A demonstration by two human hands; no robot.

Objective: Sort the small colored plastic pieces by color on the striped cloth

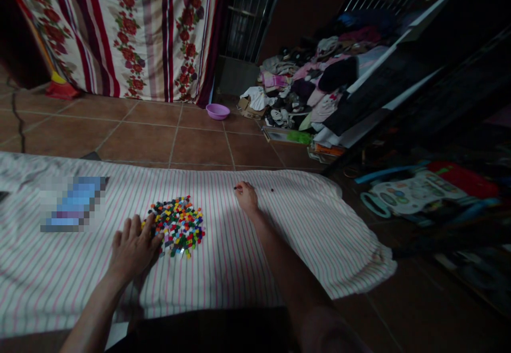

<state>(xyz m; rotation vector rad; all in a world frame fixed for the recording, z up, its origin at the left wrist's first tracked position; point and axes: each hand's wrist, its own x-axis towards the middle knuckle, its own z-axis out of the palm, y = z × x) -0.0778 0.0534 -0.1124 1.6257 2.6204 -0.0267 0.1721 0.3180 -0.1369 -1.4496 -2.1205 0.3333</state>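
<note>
A pile of small multicoloured pieces (179,225) lies on a striped cloth (223,268). At the pile's left edge, the left hand (133,244) lies palm down, fingers slightly apart. Right of the pile, the right hand (247,197) pinches a small dark piece (235,188) between its fingertips; farther right sits a lone dark piece (272,190). Beyond the pile, a purple basin (217,111) stands on the tiled floor (151,134).

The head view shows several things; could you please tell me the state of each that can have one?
Striped cloth: spread out, rumpled at the left
Coloured pieces: loose, gathered in a pile
Left hand: open, at the pile's edge
Right hand: pinched on a small dark piece
Lone dark piece: lying apart on the cloth
Floral curtain: hanging down
Purple basin: upright on the floor
Clothes: jumbled in a heap
</note>
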